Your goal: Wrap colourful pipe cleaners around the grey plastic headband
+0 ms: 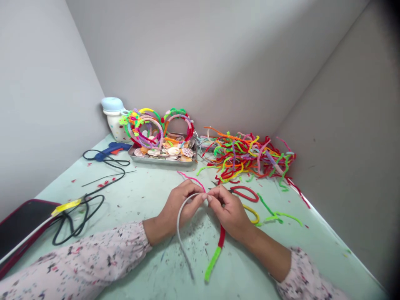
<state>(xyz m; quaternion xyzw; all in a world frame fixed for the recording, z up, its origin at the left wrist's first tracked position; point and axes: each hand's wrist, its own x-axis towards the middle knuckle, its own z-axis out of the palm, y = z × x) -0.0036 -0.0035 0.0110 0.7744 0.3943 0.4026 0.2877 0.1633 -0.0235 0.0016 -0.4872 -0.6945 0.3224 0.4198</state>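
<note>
My left hand (177, 206) and my right hand (229, 210) meet fingertip to fingertip over the table, both pinched on the top of a thin grey headband (179, 227) that arcs down toward me. A pink pipe cleaner (191, 178) runs from the pinch point away toward the tray. Under my right hand lies a red and green pipe cleaner (214, 258). Scissors with red and yellow handles (246, 196) lie just right of my right hand.
A metal tray (162, 160) of shells with wrapped colourful headbands (156, 125) stands at the back, beside a pale cup (114, 116). A pile of pipe cleaners (246, 156) fills the back right. A blue glue gun (109, 151), black cables (81, 216) and a dark tablet (21, 225) lie left.
</note>
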